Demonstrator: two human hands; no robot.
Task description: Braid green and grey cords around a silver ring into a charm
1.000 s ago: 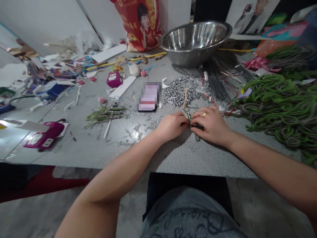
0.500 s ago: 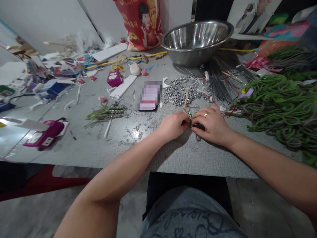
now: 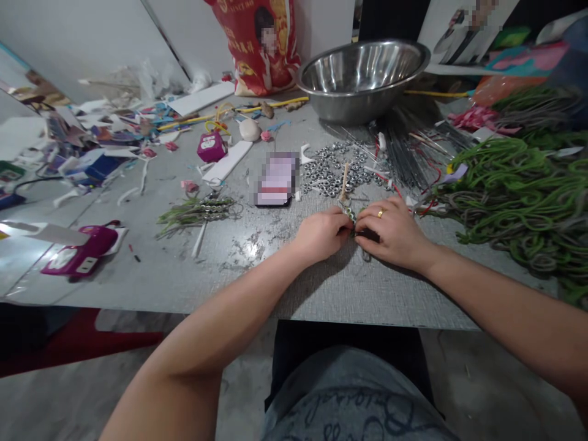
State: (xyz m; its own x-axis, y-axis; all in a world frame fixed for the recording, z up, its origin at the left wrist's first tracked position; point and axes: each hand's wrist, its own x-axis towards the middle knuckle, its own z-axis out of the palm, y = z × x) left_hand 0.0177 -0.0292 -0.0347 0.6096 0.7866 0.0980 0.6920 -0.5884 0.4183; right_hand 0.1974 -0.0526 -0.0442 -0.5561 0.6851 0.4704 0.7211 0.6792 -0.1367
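Observation:
My left hand (image 3: pixel 319 234) and my right hand (image 3: pixel 392 234) meet over the grey table (image 3: pixel 229 269), fingers pinched together on a short row of metal nuts threaded on a green strand (image 3: pixel 351 215). The right hand wears a gold ring. Just beyond the hands lies a pile of loose metal nuts (image 3: pixel 333 170) with a thin wooden stick (image 3: pixel 344 181) resting in it. A finished bundle of nuts on green strands (image 3: pixel 197 210) lies to the left of the hands.
A steel bowl (image 3: pixel 362 76) stands at the back, with a red bag (image 3: pixel 260 46) to its left. Green cords (image 3: pixel 514 196) heap up on the right, metal wires (image 3: pixel 408 150) beside them. A phone (image 3: pixel 275 179), magenta tape dispensers (image 3: pixel 80 254) and scraps lie left.
Both hands stay pinched on the threaded nuts with only slight finger shifts. The view wobbles a little.

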